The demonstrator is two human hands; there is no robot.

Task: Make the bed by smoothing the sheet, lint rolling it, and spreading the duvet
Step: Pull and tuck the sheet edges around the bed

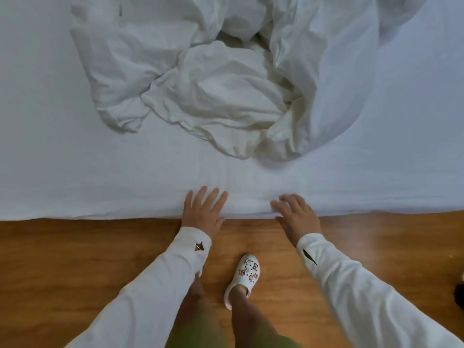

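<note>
Where the flat white fitted sheet (75, 172) meets the near edge of the bed, both of the person's hands lie on it side by side, a little apart. The left hand (204, 212) is flat, palm down, fingers straight and spread, its fingertips on the sheet and its heel over the bed edge. The right hand (296, 217) is likewise palm down with fingers extended and slightly fanned, pressing on a low ridge of sheet at the edge; it pinches nothing. The crumpled white duvet (213, 91) sits in a bunched heap on the sheet, further in from the bed edge than the hands, and well apart from them. Both arms wear long white sleeves (160, 277). Below the bed edge lies a warm brown wooden floor (75, 259), where one foot in a white clog with small charms (242, 278) stands near the edge, between the two arms.
</note>
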